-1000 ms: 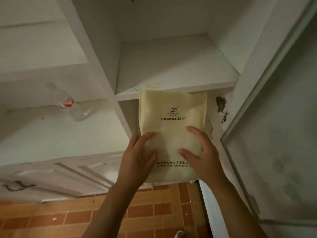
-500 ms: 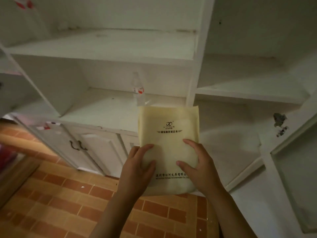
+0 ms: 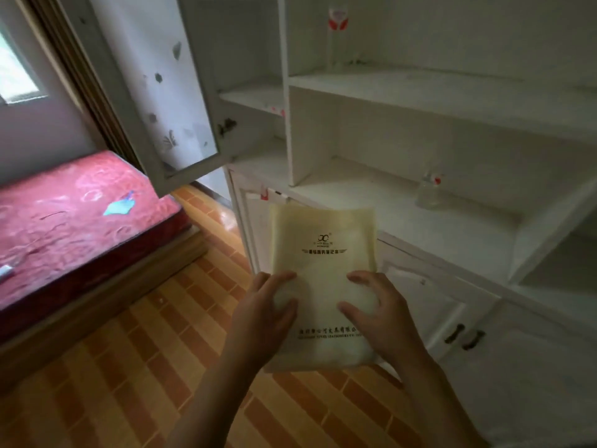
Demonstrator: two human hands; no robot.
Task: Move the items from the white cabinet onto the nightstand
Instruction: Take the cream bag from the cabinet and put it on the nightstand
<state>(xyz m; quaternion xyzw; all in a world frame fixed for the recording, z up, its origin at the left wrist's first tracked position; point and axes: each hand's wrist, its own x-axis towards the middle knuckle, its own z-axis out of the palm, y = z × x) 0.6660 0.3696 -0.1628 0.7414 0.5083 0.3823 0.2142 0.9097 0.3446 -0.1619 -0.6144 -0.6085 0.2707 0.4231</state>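
I hold a flat cream fabric pouch [image 3: 323, 253] with dark printed lettering upright in front of me, clear of the white cabinet [image 3: 452, 101]. My left hand [image 3: 265, 315] grips its lower left edge and my right hand [image 3: 378, 315] its lower right edge, thumbs across the front. A clear plastic bottle [image 3: 428, 194] with a red label stands on the cabinet's lower open shelf. Another clear bottle [image 3: 337, 37] with red marking stands on the upper shelf. No nightstand is in view.
An open glass cabinet door [image 3: 168, 92] with leaf decals juts out at the left. A bed with a red mattress [image 3: 71, 215] on a wooden frame lies at the left. Orange tiled floor [image 3: 145, 367] stretches below. Closed lower cabinet doors with dark handles [image 3: 465, 336] are at the right.
The view has swung left, away from the shelves, bringing the bed and the open door into sight. Both hands keep the same hold on the pouch, now farther from the cabinet.
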